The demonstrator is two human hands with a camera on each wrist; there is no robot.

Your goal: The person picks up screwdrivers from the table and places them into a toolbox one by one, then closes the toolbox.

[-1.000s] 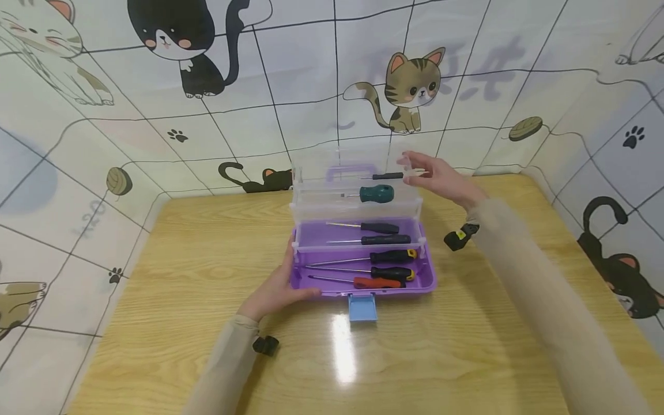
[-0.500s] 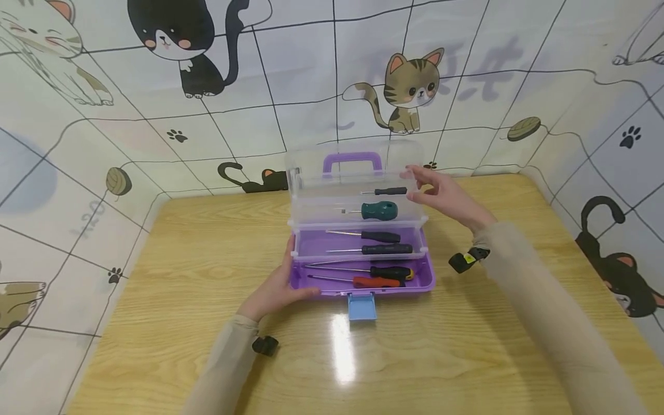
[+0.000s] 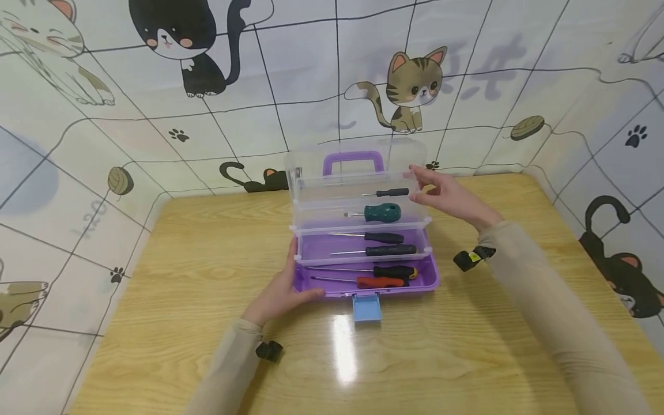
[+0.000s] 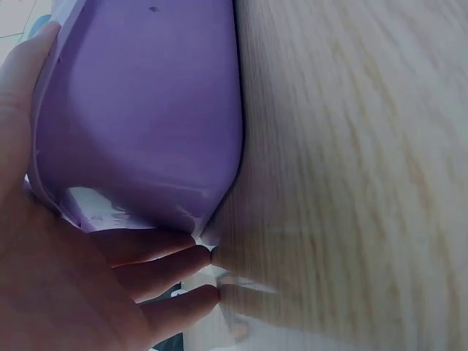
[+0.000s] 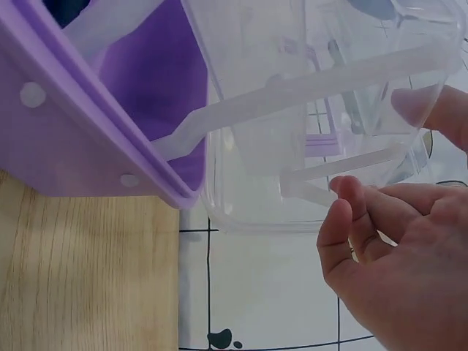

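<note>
A purple toolbox (image 3: 432,281) stands open on the wooden table, its clear tiered trays (image 3: 358,202) fanned back and the clear lid with purple handle (image 3: 354,161) upright behind. Several screwdrivers lie in it: a green-handled one (image 3: 382,212), black ones (image 3: 384,237) and a red one (image 3: 381,282) in the base. My left hand (image 3: 290,285) cups the box's front-left corner, thumb on the front, fingers along the purple side (image 4: 146,110). My right hand (image 3: 420,185) pinches the right end of the top clear tray (image 5: 292,110), thumb behind its wall.
A blue latch (image 3: 366,307) sticks out from the box's front. Cat-patterned walls close the table (image 3: 181,259) in at the back and on both sides. Black wrist-camera mounts (image 3: 469,259) hang under my sleeves.
The clear trays have swung forward and down over the purple base, hiding more of the screwdrivers in it. My right hand came toward me with them. The left hand stayed put.
</note>
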